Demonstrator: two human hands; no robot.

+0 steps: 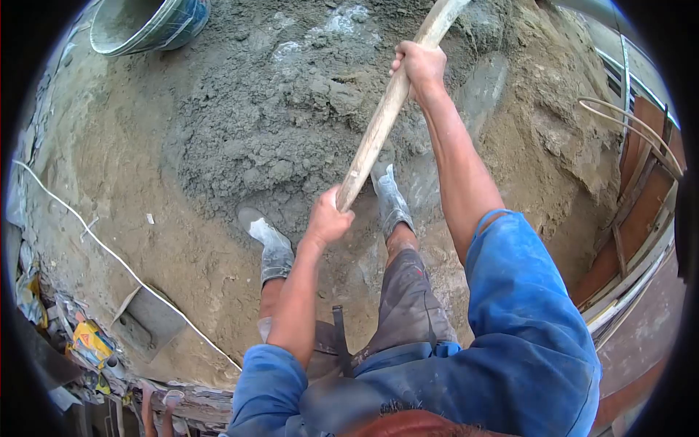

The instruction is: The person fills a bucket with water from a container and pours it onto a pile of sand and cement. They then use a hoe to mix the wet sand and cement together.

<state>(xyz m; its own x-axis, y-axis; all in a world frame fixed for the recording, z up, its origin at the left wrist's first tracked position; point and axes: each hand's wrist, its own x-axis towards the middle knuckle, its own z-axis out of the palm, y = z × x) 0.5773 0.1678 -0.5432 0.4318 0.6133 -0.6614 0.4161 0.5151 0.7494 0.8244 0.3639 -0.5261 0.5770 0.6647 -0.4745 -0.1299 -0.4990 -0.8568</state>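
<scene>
A long pale wooden handle [382,120] slants across the view from lower left to upper right. My left hand [330,218] is closed around its lower end, just above my boots. Farther up, my right hand [424,67] grips the same handle, with that arm stretched forward. The tool's head lies beyond the top edge, so its kind is hidden. Under the handle spreads a heap of wet grey mortar [269,124], lumpy and streaked with pale patches. My left boot [269,244] and right boot [392,195], both smeared grey, stand at its near edge.
A mortar-stained bucket [186,25] stands at the upper left. A white cable [120,258] crosses the sandy ground near a flat grey piece [149,324]. Wooden boards [633,211] line the right edge. Another person's legs [148,409] show at the lower left, near a yellow bag [91,344].
</scene>
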